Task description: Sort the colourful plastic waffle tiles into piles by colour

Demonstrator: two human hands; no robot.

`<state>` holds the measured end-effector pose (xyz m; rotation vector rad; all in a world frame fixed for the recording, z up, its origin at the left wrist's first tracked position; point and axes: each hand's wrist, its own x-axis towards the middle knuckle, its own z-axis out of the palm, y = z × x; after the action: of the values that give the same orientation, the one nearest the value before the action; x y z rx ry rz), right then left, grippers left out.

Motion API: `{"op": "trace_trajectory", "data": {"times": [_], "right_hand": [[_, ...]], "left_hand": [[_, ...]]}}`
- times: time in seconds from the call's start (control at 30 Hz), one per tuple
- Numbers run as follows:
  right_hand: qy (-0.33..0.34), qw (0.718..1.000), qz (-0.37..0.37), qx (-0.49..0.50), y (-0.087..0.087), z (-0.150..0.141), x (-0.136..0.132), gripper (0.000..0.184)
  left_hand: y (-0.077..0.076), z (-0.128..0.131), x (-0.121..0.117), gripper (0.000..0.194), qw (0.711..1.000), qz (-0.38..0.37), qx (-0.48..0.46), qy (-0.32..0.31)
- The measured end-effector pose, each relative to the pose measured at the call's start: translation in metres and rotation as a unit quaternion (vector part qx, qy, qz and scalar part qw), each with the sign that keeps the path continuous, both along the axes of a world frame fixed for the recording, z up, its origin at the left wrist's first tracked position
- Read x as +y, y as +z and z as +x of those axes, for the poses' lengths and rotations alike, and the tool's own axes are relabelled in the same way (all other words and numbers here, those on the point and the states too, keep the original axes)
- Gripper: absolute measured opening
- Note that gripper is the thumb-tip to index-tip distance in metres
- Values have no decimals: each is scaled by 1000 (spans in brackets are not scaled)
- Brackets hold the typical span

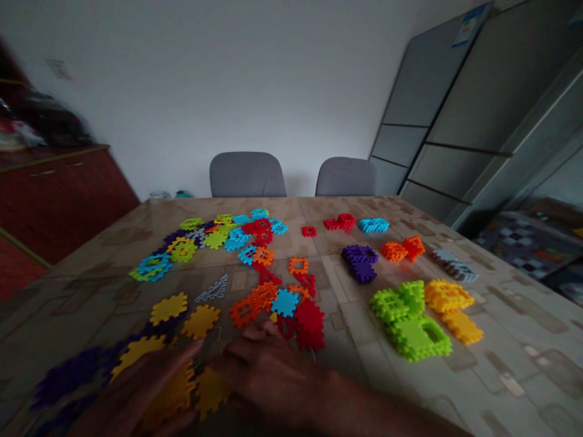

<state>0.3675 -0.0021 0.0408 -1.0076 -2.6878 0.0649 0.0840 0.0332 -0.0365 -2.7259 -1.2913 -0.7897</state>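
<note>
Low in the head view, my left hand [130, 391] is closed around a yellow notched building tile [170, 394], which sits between its fingers and thumb. Part of this hand is dark and blurred. My right hand [268, 373] is beside it, fingers bent, with the fingertips at the edge of another yellow tile [210, 391]; its thumb is hidden. Close by lie more yellow tiles [200, 321] and dark purple tiles [68, 376]. Just beyond my right hand are orange window tiles [264, 295], a light blue tile [285, 302] and red tiles [310, 325].
On the right of the table [514, 358] stand piles of green tiles [419, 337], yellow tiles [449, 297], purple tiles [359, 261], orange tiles [403, 249], grey tiles [455, 265] and blue tiles [373, 225]. A mixed heap [218, 237] lies far left. Two chairs [247, 175] stand behind.
</note>
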Motion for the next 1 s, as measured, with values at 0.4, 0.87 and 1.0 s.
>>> {"op": "trace_trajectory", "data": {"times": [0.4, 0.87, 1.0], "right_hand": [[-2, 984, -159, 81, -3, -7, -5, 62], [14, 997, -79, 2, -21, -11, -7, 55], [23, 999, -29, 5, -26, -10, -8, 57]], "left_hand": [[46, 1, -14, 49, 999, -37, -23, 0], [40, -12, -7, 40, 995, -27, 42, -85], [43, -5, -11, 35, 994, -3, 34, -103]]}}
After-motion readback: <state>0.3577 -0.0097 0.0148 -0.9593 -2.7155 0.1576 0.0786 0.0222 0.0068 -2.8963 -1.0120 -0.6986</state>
